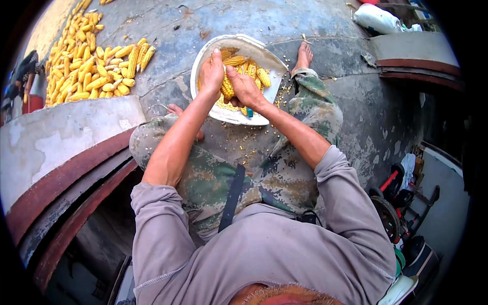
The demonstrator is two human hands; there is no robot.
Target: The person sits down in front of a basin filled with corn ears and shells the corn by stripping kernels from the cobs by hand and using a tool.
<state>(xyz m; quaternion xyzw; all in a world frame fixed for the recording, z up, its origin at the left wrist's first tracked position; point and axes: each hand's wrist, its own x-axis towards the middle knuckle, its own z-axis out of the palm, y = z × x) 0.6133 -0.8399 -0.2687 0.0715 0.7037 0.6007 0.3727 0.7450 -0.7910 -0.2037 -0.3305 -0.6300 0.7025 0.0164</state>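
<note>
A white basin (278, 66) stands on the floor between my feet, with yellow corn cobs (263, 77) and loose kernels inside. Over its middle, my left hand (212, 73) and my right hand (244, 89) are close together, fingers curled around a corn cob (227, 87) that shows between them. The fingertips are partly hidden behind the hands. A small teal object (249, 112) lies below my right hand, near the basin's lower edge.
A large heap of corn cobs (86, 66) lies on the floor at the upper left. Kernels are scattered around the basin. Another person (28, 71) is at the far left edge. White sacks (377, 19) lie at the upper right; a wheeled item (387, 218) stands at the lower right.
</note>
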